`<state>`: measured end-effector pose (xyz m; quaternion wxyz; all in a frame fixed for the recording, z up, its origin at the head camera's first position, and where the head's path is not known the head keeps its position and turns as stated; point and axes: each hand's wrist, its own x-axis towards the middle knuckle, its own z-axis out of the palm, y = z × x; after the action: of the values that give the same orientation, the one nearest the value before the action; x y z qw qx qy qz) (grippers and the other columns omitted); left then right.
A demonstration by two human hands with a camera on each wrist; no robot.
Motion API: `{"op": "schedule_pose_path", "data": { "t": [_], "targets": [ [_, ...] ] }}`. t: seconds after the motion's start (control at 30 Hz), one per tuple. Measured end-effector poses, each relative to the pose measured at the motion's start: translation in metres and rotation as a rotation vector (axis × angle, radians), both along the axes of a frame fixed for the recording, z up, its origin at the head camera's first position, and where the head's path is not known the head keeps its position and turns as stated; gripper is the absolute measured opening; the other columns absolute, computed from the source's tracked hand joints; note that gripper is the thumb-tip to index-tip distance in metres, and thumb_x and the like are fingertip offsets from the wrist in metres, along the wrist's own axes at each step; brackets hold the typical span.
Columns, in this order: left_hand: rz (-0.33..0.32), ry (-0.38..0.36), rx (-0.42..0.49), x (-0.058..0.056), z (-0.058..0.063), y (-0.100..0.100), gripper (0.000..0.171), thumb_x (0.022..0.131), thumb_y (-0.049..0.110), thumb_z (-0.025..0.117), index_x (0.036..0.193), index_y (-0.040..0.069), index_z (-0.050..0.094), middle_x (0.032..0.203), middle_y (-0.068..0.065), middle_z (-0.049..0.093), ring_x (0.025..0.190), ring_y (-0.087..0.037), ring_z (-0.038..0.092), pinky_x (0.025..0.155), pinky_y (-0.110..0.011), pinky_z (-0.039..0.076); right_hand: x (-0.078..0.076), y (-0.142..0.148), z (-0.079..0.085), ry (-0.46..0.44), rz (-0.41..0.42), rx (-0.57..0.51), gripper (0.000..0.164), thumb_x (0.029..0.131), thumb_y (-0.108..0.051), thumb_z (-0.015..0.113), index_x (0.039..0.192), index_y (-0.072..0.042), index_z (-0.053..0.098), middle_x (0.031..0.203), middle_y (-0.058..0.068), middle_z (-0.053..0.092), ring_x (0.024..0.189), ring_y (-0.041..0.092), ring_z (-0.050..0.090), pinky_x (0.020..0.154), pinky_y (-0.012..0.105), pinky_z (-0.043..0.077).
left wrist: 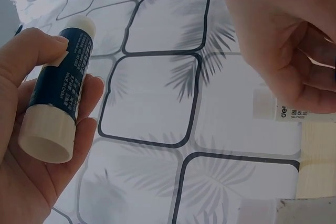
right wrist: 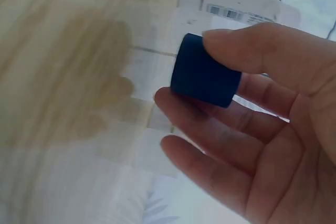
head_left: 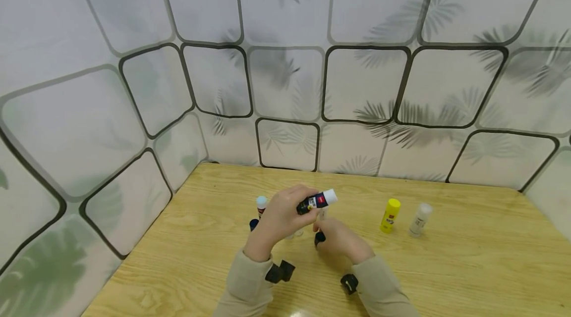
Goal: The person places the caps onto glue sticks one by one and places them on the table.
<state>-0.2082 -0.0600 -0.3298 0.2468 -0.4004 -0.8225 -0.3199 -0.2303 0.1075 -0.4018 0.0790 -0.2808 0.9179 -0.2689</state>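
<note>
Through my cameras I see the left hand (head_left: 282,215) raised over the table (head_left: 223,270), its thumb and fingers closed around a dark blue glue stick (head_left: 313,202), which is tilted with a white end pointing up and rightward. The right hand (head_left: 341,240) comes inward from its own side, lower than the left one, and pinches a short dark blue cap (right wrist: 206,72) between thumb and fingers. To the right of this hand, well apart from it, I find a yellow glue stick (head_left: 390,215) and a white glue stick (head_left: 421,220) standing upright.
</note>
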Motion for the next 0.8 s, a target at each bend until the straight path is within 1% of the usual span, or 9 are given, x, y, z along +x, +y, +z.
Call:
{"op": "schedule_pose_path", "data": {
  "t": [0.1,0.17,0.23,0.3,0.4,0.47,0.63,0.8],
  "targets": [
    [-0.008,0.006,-0.006,0.000,0.000,0.000,0.028,0.079,0.011,0.066,0.105,0.004,0.061,0.095,-0.005,0.061,0.074,-0.010,0.055,0.062,-0.018,0.044,0.001,0.002,0.003,0.009,-0.009,-0.054,0.036,0.072,0.002,0.067,0.104,0.002,0.050,0.095,0.010,0.055,0.080,0.020,0.051,0.067,0.036,0.043],
    [-0.012,0.008,-0.008,0.000,-0.001,0.000,0.029,0.079,0.012,0.066,0.106,0.004,0.061,0.096,-0.005,0.061,0.075,-0.010,0.055,0.062,-0.018,0.044,0.002,0.003,0.006,0.034,-0.014,-0.082,0.032,0.072,0.003,0.067,0.099,0.001,0.050,0.091,0.008,0.054,0.076,0.017,0.049,0.065,0.034,0.042],
    [-0.015,0.006,-0.008,0.000,-0.001,0.000,0.029,0.079,0.012,0.066,0.106,0.004,0.061,0.096,-0.005,0.061,0.076,-0.010,0.055,0.062,-0.019,0.044,0.002,0.004,0.010,0.062,-0.012,-0.101,0.026,0.072,0.004,0.066,0.092,0.000,0.050,0.084,0.005,0.053,0.071,0.015,0.047,0.062,0.032,0.041],
    [-0.016,0.006,-0.008,0.000,0.000,-0.001,0.029,0.079,0.012,0.066,0.107,0.004,0.061,0.096,-0.005,0.061,0.076,-0.010,0.055,0.062,-0.018,0.044,0.003,0.005,0.013,0.084,-0.014,-0.102,0.023,0.072,0.003,0.065,0.088,-0.003,0.050,0.079,0.002,0.051,0.067,0.013,0.044,0.060,0.030,0.040],
    [-0.020,0.011,-0.008,-0.001,0.000,0.000,0.029,0.079,0.011,0.066,0.106,0.004,0.061,0.096,-0.005,0.061,0.075,-0.010,0.055,0.062,-0.018,0.044,0.004,0.006,0.020,0.100,-0.011,-0.111,0.020,0.072,0.003,0.064,0.086,-0.004,0.051,0.076,0.000,0.050,0.064,0.013,0.044,0.057,0.028,0.038],
    [-0.024,0.017,-0.006,-0.001,0.000,0.000,0.029,0.079,0.011,0.067,0.106,0.004,0.061,0.095,-0.005,0.061,0.076,-0.010,0.056,0.062,-0.018,0.044,0.005,0.008,0.024,0.116,-0.012,-0.119,0.020,0.073,0.002,0.064,0.090,-0.002,0.054,0.079,0.001,0.053,0.066,0.012,0.045,0.058,0.028,0.039],
    [-0.034,0.026,0.004,-0.001,-0.001,0.001,0.028,0.079,0.012,0.067,0.104,0.004,0.061,0.095,-0.005,0.061,0.077,-0.010,0.057,0.064,-0.017,0.045,0.009,0.014,0.036,0.154,-0.008,-0.173,0.030,0.074,0.002,0.064,0.103,0.004,0.055,0.090,0.008,0.059,0.074,0.015,0.053,0.062,0.029,0.046],
    [-0.025,0.023,0.001,0.000,0.001,0.001,0.027,0.078,0.010,0.066,0.104,0.004,0.061,0.095,-0.004,0.061,0.076,-0.009,0.055,0.064,-0.017,0.044,0.015,0.022,0.049,0.183,-0.030,-0.223,0.035,0.075,0.001,0.065,0.107,0.002,0.052,0.093,0.010,0.059,0.078,0.019,0.056,0.065,0.032,0.048]
  ]
}}
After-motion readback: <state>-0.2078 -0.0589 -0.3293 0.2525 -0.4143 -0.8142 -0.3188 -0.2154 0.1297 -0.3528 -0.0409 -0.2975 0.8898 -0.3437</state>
